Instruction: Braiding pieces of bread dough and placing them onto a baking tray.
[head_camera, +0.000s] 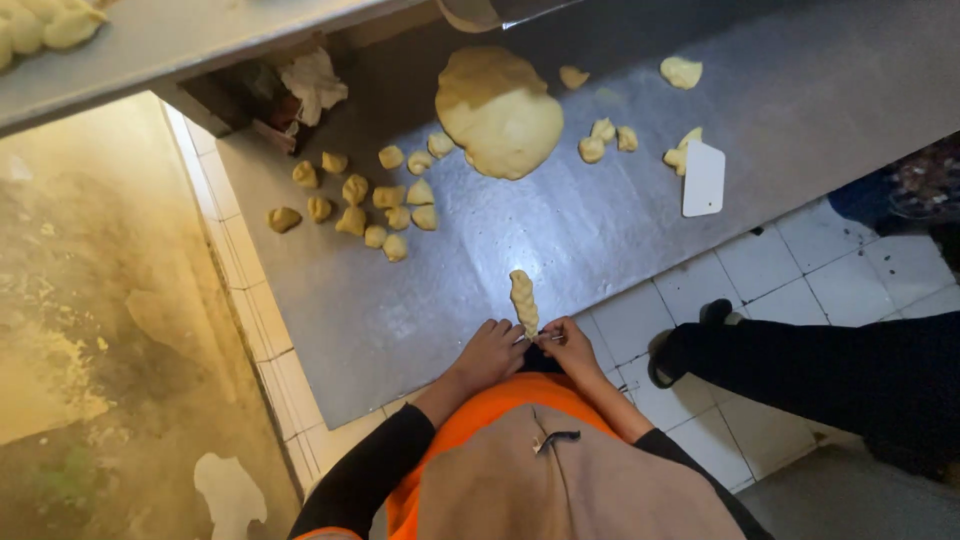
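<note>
A short twisted rope of yellow dough lies on the steel table near its front edge. My left hand and my right hand meet at the rope's near end, fingers pinched on it. Both forearms wear black sleeves over an orange top and a tan apron. Farther back sits a big flat mound of dough, with several small cut dough pieces to its left and a few more dough pieces to its right.
A white plastic scraper lies at the table's right side. Another person's dark-clad leg and black shoe stand on the white tiled floor to the right. A stained wall is on the left, and a shelf above holds shaped dough.
</note>
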